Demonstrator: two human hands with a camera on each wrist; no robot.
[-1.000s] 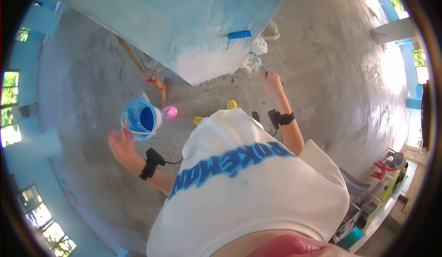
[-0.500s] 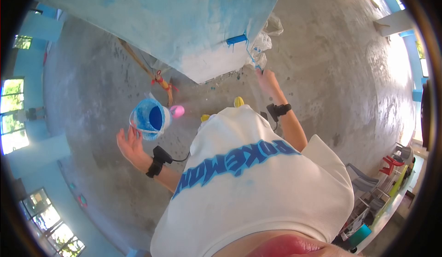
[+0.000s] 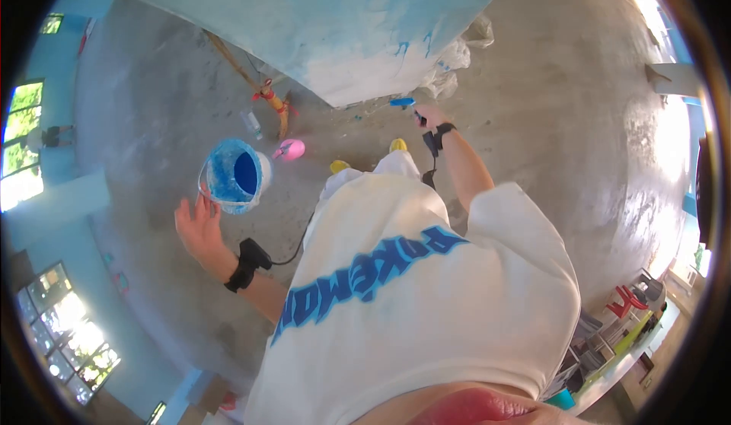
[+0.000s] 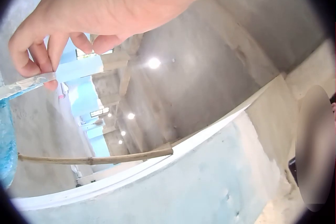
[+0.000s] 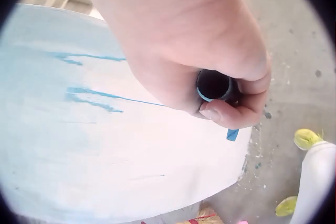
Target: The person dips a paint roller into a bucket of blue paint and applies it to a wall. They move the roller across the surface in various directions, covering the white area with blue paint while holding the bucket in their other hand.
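Note:
My left hand (image 3: 204, 231) grips the handle of a paint-smeared bucket (image 3: 218, 175) with dark blue paint inside. In the left wrist view the fingers curl round a whitish, paint-flecked handle (image 4: 31, 83), beside the bucket's blue side (image 4: 6, 142). My right hand (image 3: 432, 117) holds a paint roller (image 3: 402, 102), its blue sleeve low by the foot of a light blue and white painted wall (image 3: 343, 52). From the right wrist, the dark, hollow end of the roller's handle (image 5: 212, 85) shows inside the curled fingers. Wet blue drips (image 5: 100, 92) run over the wall's pale part.
A bamboo pole (image 3: 232, 60) with red ties leans by the wall's left. A pink object (image 3: 290, 149) lies on the concrete floor near the bucket. Crumpled clear plastic (image 3: 455, 56) lies along the wall's right base. Chairs (image 3: 626, 301) stand far right.
The roller has moved from the wall's face down toward its base, leaving dripping blue marks. My right hand follows, closer to the wall's foot. The left hand keeps its grip on the bucket.

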